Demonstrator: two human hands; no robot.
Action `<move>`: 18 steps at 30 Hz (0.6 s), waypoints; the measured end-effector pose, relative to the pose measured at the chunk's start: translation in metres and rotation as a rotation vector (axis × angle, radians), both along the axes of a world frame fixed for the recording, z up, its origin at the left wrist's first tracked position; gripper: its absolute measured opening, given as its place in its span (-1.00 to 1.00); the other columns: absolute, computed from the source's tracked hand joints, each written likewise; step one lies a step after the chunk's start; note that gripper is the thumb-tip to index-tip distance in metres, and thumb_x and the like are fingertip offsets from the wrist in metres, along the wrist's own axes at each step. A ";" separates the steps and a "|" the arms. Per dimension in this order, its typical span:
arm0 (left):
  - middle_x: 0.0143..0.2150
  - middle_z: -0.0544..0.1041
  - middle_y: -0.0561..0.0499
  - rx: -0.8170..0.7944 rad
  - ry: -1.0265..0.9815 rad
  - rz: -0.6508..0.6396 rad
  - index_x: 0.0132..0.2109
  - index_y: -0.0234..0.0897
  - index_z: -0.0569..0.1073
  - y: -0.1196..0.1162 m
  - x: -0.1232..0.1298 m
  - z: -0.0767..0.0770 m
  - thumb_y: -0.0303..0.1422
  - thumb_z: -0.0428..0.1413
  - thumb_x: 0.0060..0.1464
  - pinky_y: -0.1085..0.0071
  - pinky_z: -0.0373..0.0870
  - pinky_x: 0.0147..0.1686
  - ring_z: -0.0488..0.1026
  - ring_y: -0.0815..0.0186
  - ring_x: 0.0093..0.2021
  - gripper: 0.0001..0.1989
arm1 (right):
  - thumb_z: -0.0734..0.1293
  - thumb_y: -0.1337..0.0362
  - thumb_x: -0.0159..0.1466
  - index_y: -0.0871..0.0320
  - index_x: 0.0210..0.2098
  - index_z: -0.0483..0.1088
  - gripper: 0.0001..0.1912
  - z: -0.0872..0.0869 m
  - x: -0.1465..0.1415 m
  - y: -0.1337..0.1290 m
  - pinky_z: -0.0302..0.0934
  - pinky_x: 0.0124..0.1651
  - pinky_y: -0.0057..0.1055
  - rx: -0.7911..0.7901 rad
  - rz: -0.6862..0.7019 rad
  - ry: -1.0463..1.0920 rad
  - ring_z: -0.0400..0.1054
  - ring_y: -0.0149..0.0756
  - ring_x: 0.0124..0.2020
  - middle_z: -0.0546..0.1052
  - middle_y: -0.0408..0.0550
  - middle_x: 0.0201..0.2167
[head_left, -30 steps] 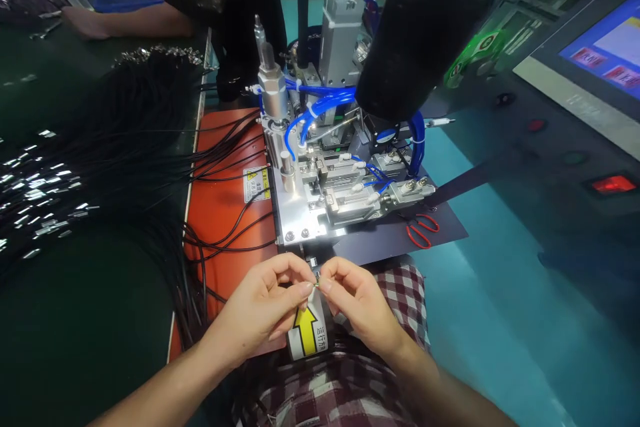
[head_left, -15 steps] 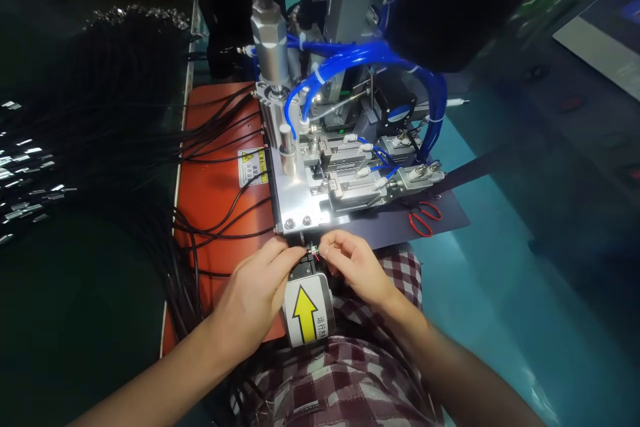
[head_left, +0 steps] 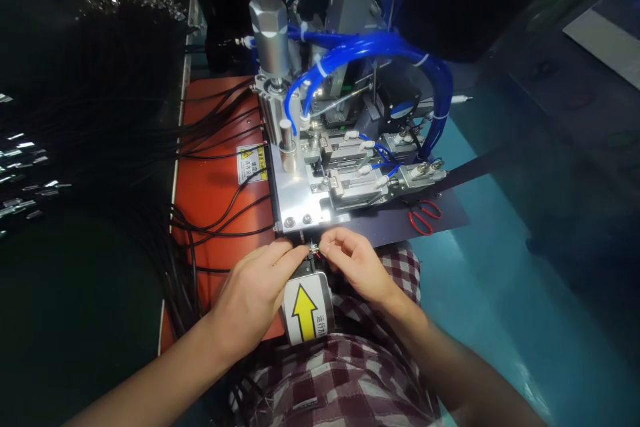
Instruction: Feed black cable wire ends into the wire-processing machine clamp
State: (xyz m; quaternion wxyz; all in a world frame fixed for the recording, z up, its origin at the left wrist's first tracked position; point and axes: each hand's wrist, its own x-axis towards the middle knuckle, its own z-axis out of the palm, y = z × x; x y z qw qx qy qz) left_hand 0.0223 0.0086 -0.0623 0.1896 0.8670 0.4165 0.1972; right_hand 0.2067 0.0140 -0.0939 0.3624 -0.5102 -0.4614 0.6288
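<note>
A tiny connector piece with thin coloured wires (head_left: pixel 314 249) sits between my fingertips, just in front of the metal machine (head_left: pixel 295 203). My left hand (head_left: pixel 255 280) is closed in a pinch at the piece's left side; its fingertips hide what they grip. From the right, my right hand (head_left: pixel 355 260) pinches at the thin wires. Below the fingertips is a white cover with a yellow arrow (head_left: pixel 306 310). Black cables (head_left: pixel 230 235) run over the orange mat (head_left: pixel 210 180) to the machine's left side.
Red-handled scissors (head_left: pixel 425 217) lie on the dark plate (head_left: pixel 395 230) to the right. Blue air hoses (head_left: pixel 380 47) arch over the machine. A large bundle of black cables with shiny ends (head_left: pixel 30 180) fills the left. A warning label (head_left: pixel 251 164) is on the mat.
My left fingertips have shifted slightly right, closer to the small piece. My right hand stays almost where it was. The view has moved a little.
</note>
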 end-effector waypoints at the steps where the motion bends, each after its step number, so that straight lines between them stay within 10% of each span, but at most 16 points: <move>1: -0.31 0.47 -0.12 0.008 0.001 0.001 -0.05 -0.40 0.43 0.000 0.000 0.000 -0.51 -0.12 0.20 0.34 0.42 -0.40 0.43 0.23 -0.35 -0.72 | 0.27 0.21 0.19 0.17 -0.46 0.27 -0.83 0.000 0.000 0.000 -0.02 -0.52 -0.48 -0.002 0.000 -0.003 0.07 -0.46 -0.60 0.21 -0.27 -0.63; 18: -0.28 0.48 -0.15 0.072 0.062 0.003 -0.05 -0.41 0.43 -0.002 0.001 -0.003 -0.53 -0.13 0.20 0.29 0.45 -0.41 0.44 0.18 -0.34 -0.70 | 0.25 0.30 0.23 0.17 -0.44 0.28 -0.88 -0.009 -0.003 -0.005 0.05 -0.44 -0.47 0.188 -0.046 -0.105 0.09 -0.44 -0.53 0.25 -0.22 -0.55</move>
